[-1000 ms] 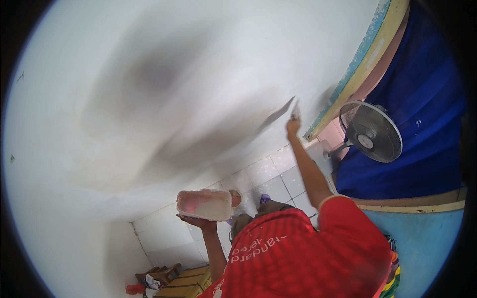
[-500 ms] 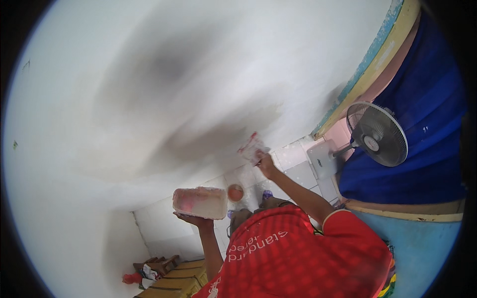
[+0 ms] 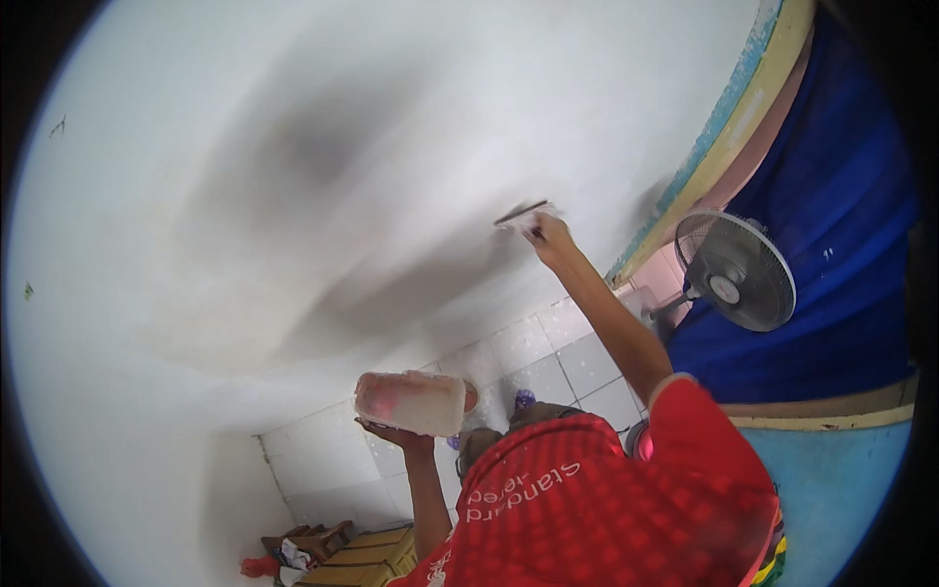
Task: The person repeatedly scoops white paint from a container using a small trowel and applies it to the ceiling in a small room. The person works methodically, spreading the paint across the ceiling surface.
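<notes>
My left hand (image 3: pixel 396 434) supports a shallow rectangular plastic tub (image 3: pixel 430 405) from below, its fingers under the near left edge. Whitish paste coats the inside, with a pinkish patch at the left. My right hand (image 3: pixel 551 238) is stretched out ahead and closed round a putty knife (image 3: pixel 522 212). The wide blade has its dark edge at the surface of the white wall (image 3: pixel 430 176); whitish paste smears the tool. My fingers partly hide its grip.
At right a standing fan (image 3: pixel 736 272) stands before a blue curtain (image 3: pixel 836 225). A reddish-brown round container (image 3: pixel 471 396) shows partly behind the tub. White-spotted tiles (image 3: pixel 548 382) cover the floor. Wooden furniture (image 3: pixel 367 558) with cloths stands at lower left.
My right hand has moved up and slightly right with the putty knife, from low near the floor line to higher on the wall. The tub has shifted slightly right.
</notes>
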Tool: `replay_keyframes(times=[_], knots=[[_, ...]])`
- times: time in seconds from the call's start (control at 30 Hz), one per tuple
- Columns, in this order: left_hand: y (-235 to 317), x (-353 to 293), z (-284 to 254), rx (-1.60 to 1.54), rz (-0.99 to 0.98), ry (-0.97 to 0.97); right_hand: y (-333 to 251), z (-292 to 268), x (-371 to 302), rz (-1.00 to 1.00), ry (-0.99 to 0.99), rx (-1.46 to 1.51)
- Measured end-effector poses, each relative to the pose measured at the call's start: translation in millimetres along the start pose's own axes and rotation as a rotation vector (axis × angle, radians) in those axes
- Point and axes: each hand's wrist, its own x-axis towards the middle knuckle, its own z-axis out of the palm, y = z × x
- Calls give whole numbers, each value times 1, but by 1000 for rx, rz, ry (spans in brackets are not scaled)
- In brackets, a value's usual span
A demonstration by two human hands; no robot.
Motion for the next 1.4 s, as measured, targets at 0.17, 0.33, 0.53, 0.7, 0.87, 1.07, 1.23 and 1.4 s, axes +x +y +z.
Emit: replay_keyframes(times=[0.17, 0.33, 0.53, 0.7, 0.87, 1.07, 1.23, 1.4], knots=[[-11, -11, -6, -101, -12, 24, 33, -75, -75, 184, 58, 645], [-22, 15, -1, -79, -80, -61, 174, -54, -27, 260, -113, 164], [1, -4, 54, 23, -30, 246, 22, 59, 23, 568, 130, 784], [-10, -40, 20, 196, 120, 233, -2, 4, -97, 269, -22, 838], [-6, -44, 22, 20, 87, 229, 152, 1, -66, 666, 94, 751], [0, -23, 35, -76, -21, 174, 79, 39, 30, 507, 64, 848], [-8, -21, 49, -278, -10, 24, -103, -7, -146, 288, -414, 883], [-9, -5, 78, -372, -65, -82, -123, -25, -206, 310, -384, 745]])
